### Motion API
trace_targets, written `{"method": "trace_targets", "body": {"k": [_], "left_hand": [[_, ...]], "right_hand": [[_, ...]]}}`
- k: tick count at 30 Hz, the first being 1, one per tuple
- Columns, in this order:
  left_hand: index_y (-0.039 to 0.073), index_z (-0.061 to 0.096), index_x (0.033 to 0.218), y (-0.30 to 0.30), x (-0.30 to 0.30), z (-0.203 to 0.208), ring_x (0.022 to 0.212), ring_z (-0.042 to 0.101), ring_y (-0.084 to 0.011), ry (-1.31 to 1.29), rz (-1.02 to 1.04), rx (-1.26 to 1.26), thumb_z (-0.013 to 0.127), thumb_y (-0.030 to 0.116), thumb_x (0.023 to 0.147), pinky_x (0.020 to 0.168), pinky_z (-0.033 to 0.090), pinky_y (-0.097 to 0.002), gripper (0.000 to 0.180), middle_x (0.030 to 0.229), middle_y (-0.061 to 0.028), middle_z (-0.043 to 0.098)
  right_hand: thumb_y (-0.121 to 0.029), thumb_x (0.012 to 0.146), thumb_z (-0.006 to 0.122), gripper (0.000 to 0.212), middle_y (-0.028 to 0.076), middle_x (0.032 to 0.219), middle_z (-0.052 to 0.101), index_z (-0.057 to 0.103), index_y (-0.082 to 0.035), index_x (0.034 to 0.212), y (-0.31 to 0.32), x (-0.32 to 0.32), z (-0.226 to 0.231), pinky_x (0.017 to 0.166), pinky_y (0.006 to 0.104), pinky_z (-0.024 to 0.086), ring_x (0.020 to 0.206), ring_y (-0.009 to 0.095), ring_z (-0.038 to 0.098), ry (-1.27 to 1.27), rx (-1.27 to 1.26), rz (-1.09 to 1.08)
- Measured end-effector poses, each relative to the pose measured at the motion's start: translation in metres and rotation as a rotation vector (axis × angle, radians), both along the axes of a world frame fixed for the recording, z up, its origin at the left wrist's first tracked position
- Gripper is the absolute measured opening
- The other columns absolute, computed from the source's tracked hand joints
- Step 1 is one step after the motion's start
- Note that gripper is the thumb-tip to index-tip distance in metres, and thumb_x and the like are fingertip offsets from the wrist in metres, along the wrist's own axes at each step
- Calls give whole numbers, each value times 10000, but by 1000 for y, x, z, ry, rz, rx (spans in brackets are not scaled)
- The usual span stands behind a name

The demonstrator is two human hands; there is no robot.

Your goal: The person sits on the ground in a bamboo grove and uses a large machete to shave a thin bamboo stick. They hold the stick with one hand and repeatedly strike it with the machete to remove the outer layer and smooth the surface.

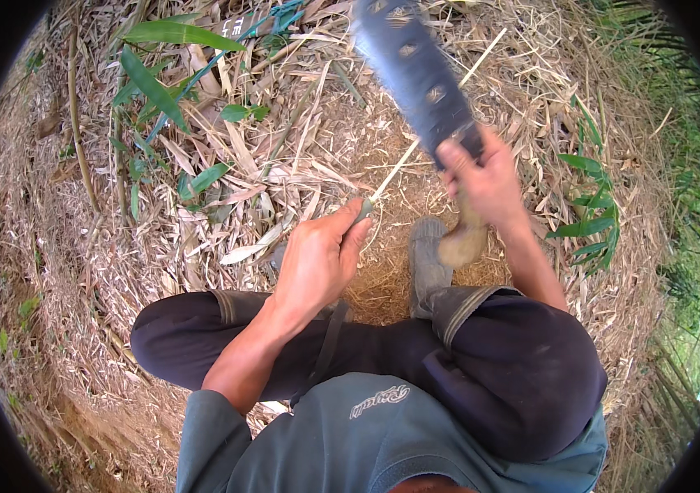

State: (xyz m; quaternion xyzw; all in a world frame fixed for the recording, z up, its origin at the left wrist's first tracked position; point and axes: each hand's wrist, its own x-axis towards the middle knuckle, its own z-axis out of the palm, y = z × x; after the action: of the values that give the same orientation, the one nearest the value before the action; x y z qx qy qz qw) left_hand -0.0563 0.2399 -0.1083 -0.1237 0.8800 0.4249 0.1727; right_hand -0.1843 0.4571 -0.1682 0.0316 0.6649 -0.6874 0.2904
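Observation:
My left hand [317,255] is closed, pinching the near end of a thin pale stick [394,171], which looks green at my fingertips. The stick slants away up and to the right, passing under a wide blade. That blade belongs to a machete [425,90], dark metal with a row of holes, blurred toward its far end. My right hand [488,177] wraps round the machete where blade and handle meet. Below the fist shows the curved, light wooden handle [463,238]. The blade points up and away, above the ground.
Dry leaves and shavings [251,181] cover the ground. Green leafy shoots [153,82] stand at far left, with more leaves [596,214] at right. A blue-green cord [272,20] lies at the top. My grey boot [428,259] and bent knees are close below my hands.

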Motion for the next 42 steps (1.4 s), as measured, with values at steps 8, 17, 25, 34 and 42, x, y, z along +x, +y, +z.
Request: {"method": "trace_targets", "body": {"k": [8, 17, 25, 34, 42], "left_hand": [[-41, 687, 1200, -17, 4, 0, 660, 443, -65, -100, 23, 275, 628, 164, 1022, 617, 440, -270, 277, 724, -15, 548], [-75, 672, 1195, -16, -2, -4, 755, 716, -336, 56, -80, -25, 683, 109, 964, 732, 552, -365, 295, 966, -278, 721], [-42, 659, 1174, -7, -7, -1, 688, 650, -446, 168, -140, -62, 674, 64, 931, 591, 499, -471, 266, 792, -263, 658], [-101, 683, 1145, -11, -16, 9, 623, 669, -378, 212, -100, -192, 675, 52, 923, 601, 512, -397, 269, 771, -288, 656], [-91, 695, 1126, 0, -11, 2, 562, 641, -388, 291, -91, -167, 689, 52, 914, 540, 488, -436, 256, 686, -258, 638]], "right_hand": [[-241, 951, 730, 261, 38, 741, 651, 632, -18, 1045, 27, -41, -10, 465, 230, 502, 541, 81, 588, 108, 54, -163], [-231, 954, 731, 269, 25, 771, 653, 647, -14, 1088, -1, 11, -8, 518, 243, 499, 572, 84, 588, -89, 7, 95], [-264, 958, 721, 280, 25, 804, 663, 654, -25, 1089, 22, -27, -10, 536, 262, 522, 631, 85, 603, 78, 233, -140], [-266, 973, 706, 300, 24, 762, 661, 624, -13, 1112, 3, -5, 12, 552, 274, 521, 579, 95, 615, 36, 21, 108], [-278, 974, 693, 351, 68, 753, 678, 605, 10, 1154, 13, -12, 11, 558, 306, 533, 579, 115, 624, 106, 131, 12]]}}
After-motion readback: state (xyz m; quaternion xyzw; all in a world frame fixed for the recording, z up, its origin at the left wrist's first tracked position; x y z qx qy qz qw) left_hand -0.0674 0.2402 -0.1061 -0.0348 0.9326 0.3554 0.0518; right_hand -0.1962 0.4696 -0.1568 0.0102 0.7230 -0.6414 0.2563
